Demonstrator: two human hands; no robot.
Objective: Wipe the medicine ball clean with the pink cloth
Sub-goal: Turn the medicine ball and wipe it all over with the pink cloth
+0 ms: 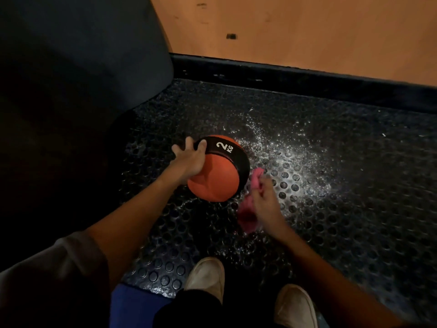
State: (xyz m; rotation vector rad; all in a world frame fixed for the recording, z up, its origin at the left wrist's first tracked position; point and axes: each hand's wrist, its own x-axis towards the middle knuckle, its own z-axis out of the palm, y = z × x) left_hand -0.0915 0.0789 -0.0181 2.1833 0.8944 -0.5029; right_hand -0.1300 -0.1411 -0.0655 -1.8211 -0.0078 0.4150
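An orange medicine ball [214, 178] with a black band marked "2 KG" sits on the studded black floor mat [354, 221]. My left hand [190, 159] grips the ball's upper left side, fingers curled over the black band. My right hand [263, 197] holds a bunched pink cloth [256, 179] just right of the ball's lower edge; more of the cloth hangs below the hand. The cloth is beside the ball, and contact between them cannot be told.
A dark padded block [82, 79] rises at the left. A black skirting [307, 81] and an orange wall [295, 31] bound the far side. Shiny wet speckles [290, 159] spread right of the ball. My two light shoes [208, 278] stand at the bottom.
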